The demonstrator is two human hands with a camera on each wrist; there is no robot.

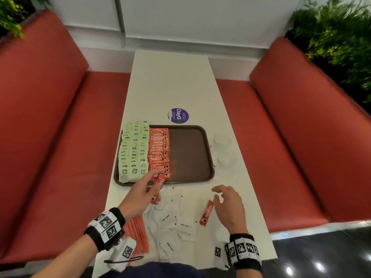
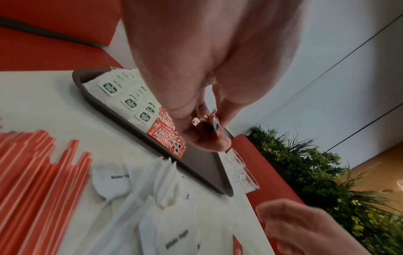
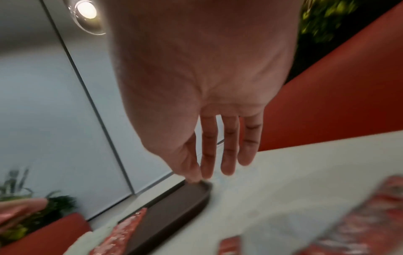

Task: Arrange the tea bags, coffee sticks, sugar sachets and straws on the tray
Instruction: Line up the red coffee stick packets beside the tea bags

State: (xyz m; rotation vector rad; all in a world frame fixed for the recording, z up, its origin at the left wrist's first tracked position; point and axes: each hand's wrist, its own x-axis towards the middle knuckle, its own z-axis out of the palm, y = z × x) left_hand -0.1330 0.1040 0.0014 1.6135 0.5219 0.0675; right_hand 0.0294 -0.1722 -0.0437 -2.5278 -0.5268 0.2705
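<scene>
While the person leans over the white tabletop (image 1: 180, 81), the scene reads as follows.

Left hand: the left hand (image 1: 140, 194) hovers over the near rim of the tray; its fingers (image 1: 152, 173) and thumb pinch one red coffee stick (image 1: 158, 185), which slants from the palm toward the tray's near edge. The left wrist view shows the stick's end clamped between the fingertips.

Right hand: the right hand (image 1: 228, 205) hangs above the tabletop, fingers loosely spread and lightly bent, grasping nothing.

Loose coffee stick: a second stick (image 1: 206, 213) lies flat on the tabletop just beside the right hand.

Tray: the brown tray (image 1: 192, 153) sits mid-tabletop; its right part is bare.

Tea bags: pale green tea bags (image 1: 133, 151) fill the tray's left part in overlapping columns.

Coffee sticks on tray: a column of red sticks (image 1: 159, 151) lies just right of the tea bags, touching them.

Sugar sachets: white sachets (image 1: 172, 223) lie scattered on the tabletop near the person, between the hands.

Straws: red-striped straws (image 1: 138, 233) lie bundled at the tabletop's near left, under the left wrist.

Glasses: two clear glasses (image 1: 223, 149) stand right of the tray.

Sticker: a purple round sticker (image 1: 178, 115) lies beyond the tray.
</scene>
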